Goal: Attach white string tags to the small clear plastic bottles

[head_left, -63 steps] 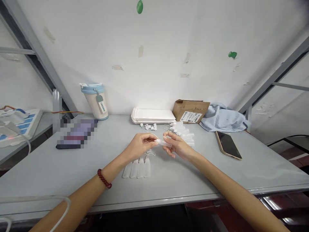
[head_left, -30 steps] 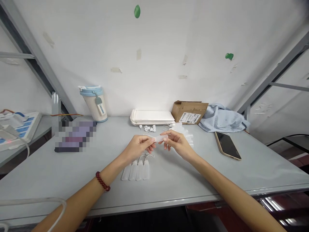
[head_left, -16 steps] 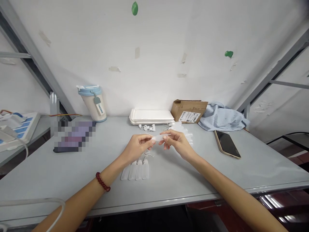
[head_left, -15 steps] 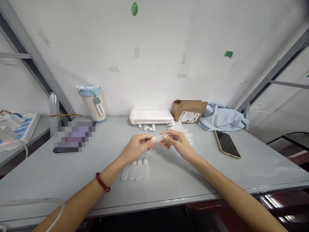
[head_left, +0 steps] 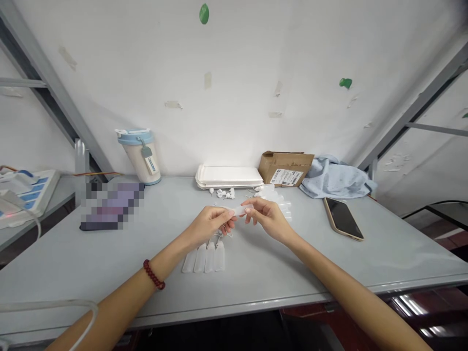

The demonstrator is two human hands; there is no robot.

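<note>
Left hand: (head_left: 210,222) thumb and fingers pinch one end of a small translucent bottle (head_left: 241,209), hiding that end, so I cannot tell whether a cap sits there.
Right hand: (head_left: 270,218) fingertips grasp the opposite end of the same bottle, some fingers curled loosely below.
Held bottle: lies roughly level between the two hands, above the table (head_left: 278,273).
Finished-looking row: four similar bottles (head_left: 209,258), laid side by side on the near side of the left hand, with thin strap-like ends pointing away from the person.
Loose white caps: (head_left: 231,193) a small cluster just beyond the hands.
Other bottles: a group (head_left: 269,187) beyond the right hand, partly hidden by it.
Step in hand: probably two-handed work on the bottle's left end — pressing or turning, though the fingers cover the detail.
Next move: appears to call for a firm left pinch while the right hand steadies the body — gently, since the thin wall probably yields when squeezed.
</note>
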